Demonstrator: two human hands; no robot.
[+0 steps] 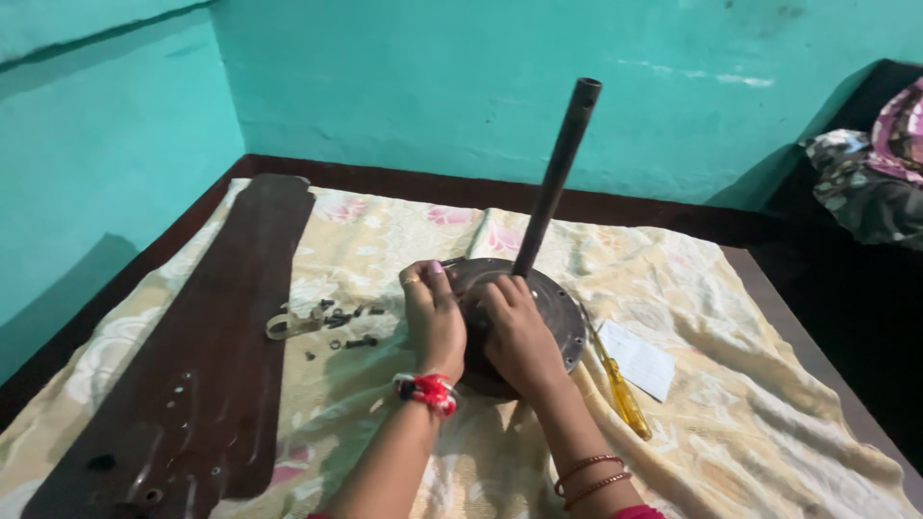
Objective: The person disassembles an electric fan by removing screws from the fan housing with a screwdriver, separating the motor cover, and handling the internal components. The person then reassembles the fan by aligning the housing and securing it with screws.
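A round dark metal fan motor housing (565,312) lies on a floral cloth, with a long dark pipe rod (558,178) rising from its centre and leaning right. My left hand (435,317) rests on the housing's left rim, fingers curled over the edge. My right hand (514,332) presses flat on the top of the housing beside the rod's base. A red thread band circles my left wrist and thin bangles circle my right.
A long dark fan blade (207,356) lies at the left. Several loose screws and a metal bracket (322,322) sit between blade and housing. A yellow-handled screwdriver (620,389) and a white paper (639,360) lie to the right. Bundled clothes (870,173) sit far right.
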